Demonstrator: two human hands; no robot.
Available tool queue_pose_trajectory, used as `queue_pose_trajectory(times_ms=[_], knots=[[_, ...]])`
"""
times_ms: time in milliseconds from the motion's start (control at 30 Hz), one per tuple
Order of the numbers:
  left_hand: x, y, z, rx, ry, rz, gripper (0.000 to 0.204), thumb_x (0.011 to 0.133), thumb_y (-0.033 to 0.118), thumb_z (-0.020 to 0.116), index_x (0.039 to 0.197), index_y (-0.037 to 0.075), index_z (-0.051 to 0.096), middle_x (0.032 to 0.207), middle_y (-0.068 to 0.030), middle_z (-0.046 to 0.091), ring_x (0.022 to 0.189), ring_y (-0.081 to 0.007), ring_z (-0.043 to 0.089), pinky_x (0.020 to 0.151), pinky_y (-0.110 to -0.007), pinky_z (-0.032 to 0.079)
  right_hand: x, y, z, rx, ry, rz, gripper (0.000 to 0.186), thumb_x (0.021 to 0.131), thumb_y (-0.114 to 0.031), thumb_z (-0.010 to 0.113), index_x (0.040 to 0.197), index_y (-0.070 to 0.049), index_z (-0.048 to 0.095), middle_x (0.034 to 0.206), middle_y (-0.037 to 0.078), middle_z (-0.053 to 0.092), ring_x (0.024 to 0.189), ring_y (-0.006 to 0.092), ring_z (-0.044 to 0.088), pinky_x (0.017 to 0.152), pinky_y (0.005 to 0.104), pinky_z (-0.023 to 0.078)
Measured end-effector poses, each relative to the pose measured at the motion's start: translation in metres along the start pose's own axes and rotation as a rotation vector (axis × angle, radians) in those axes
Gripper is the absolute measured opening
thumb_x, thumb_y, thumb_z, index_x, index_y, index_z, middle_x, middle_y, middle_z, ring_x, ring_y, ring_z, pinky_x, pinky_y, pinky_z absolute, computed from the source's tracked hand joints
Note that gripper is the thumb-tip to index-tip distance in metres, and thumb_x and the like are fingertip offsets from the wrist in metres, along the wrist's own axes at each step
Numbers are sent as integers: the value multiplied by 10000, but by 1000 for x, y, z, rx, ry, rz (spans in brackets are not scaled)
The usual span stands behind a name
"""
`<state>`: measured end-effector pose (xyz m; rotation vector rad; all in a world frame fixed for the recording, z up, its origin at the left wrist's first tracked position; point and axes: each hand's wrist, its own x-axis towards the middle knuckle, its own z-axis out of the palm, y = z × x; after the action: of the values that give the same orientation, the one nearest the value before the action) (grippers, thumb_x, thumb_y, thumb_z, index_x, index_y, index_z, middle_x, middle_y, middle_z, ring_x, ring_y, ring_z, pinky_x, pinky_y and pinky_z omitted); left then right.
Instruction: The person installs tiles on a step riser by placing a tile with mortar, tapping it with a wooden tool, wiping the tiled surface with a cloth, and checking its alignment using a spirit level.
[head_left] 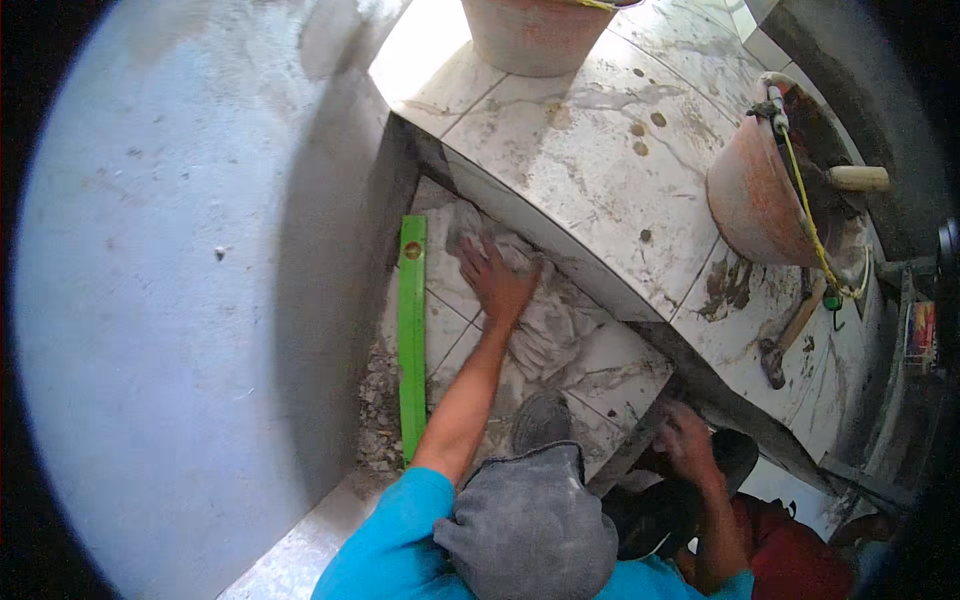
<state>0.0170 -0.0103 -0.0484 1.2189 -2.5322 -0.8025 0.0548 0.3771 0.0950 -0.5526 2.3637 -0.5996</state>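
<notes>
Seemingly for wiping, crumpled grey-white cloth (546,336) is pressed, ungripped, by the left hand (496,285); strokes toward four o'clock seem needed; right hand (688,441): grip cannot be told.

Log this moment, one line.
left hand: fingers spread on grey cloth | right hand: near tiled step, grip unclear | green level: left of cloth | hammer: on upper tiles

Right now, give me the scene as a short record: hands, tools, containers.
left hand: spread on a crumpled cloth, over the tiled step
right hand: near the step's edge; grip unclear
spirit level: green, between wall and cloth
hammer: on upper tiles
containers: two buckets, upper tiles
</notes>
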Motion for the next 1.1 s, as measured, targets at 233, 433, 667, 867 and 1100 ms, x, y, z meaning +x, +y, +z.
queue_pose_trajectory(times_ms=[233, 433, 667, 867, 1100], knots=[[95, -21, 8, -197, -6, 13, 993, 680, 349, 763, 1398, -100, 245, 1451, -291, 265, 1364, -405, 234, 1137, -401, 192, -217, 152, 10, -124, 488, 595, 347, 946, -245, 471, 1160, 17, 550, 1128, 192, 585, 1038, 355, 557, 906, 399, 422], [54, -1, 24, -301, -72, -170, 891, 737, 286, 724, 1407, -65, 253, 1439, -257, 319, 1343, -380, 294, 1127, -398, 222, -244, 209, 93, 528, 636, 988, 455, 971, -310, 449, 1253, 46, 480, 1231, 208, 543, 1137, 350, 506, 992, 459, 368], [-107, 64, 80, -367, -70, 69, 878, 728, 135, 699, 1433, -41, 206, 1497, -248, 201, 1392, -378, 194, 1143, -401, 171, -205, 224, 94, 643, 830, 937, 424, 969, -293, 431, 1225, 40, 488, 1205, 197, 547, 1082, 307, 531, 960, 417, 394], [-15, 37, 37, -1074, 12, -123, 763, 747, 37, 651, 1410, -41, 282, 1457, -237, 304, 1368, -356, 263, 1142, -385, 173, -213, 228, 92, 678, 917, 915, 399, 967, -278, 415, 1202, 34, 495, 1182, 187, 550, 1035, 270, 552, 933, 381, 417], [-128, 97, 57, -769, -49, 115, 818, 732, 6, 591, 1446, -27, 194, 1519, -227, 169, 1410, -376, 148, 1150, -422, 115, -221, 241, 107, 482, 919, 859, 395, 966, -276, 414, 1199, 31, 496, 1183, 186, 547, 1035, 263, 551, 934, 376, 415]])
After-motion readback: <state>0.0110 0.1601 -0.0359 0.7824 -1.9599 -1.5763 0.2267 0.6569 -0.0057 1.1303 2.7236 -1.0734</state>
